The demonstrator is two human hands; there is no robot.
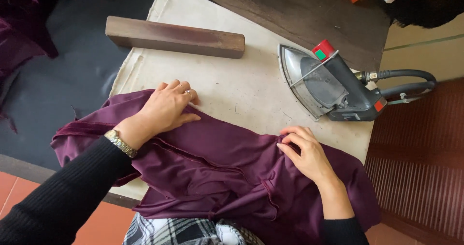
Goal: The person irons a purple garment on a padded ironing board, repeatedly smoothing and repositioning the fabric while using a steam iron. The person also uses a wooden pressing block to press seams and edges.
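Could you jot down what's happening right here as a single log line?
left hand flat on purple garment | right hand pinching its edge | iron resting on its side, untouched | wooden block on padded board

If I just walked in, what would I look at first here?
Probably the shiny dark purple cloth spread across the pale padded ironing table, with the left hand pressing it flat and the right hand pinching its edge. Next, the grey metal iron resting at the table's right side.

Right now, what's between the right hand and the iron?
Only bare cream pressing cloth, seen in the head view. The right hand pinches the purple garment; the iron lies on its side beyond it, untouched.
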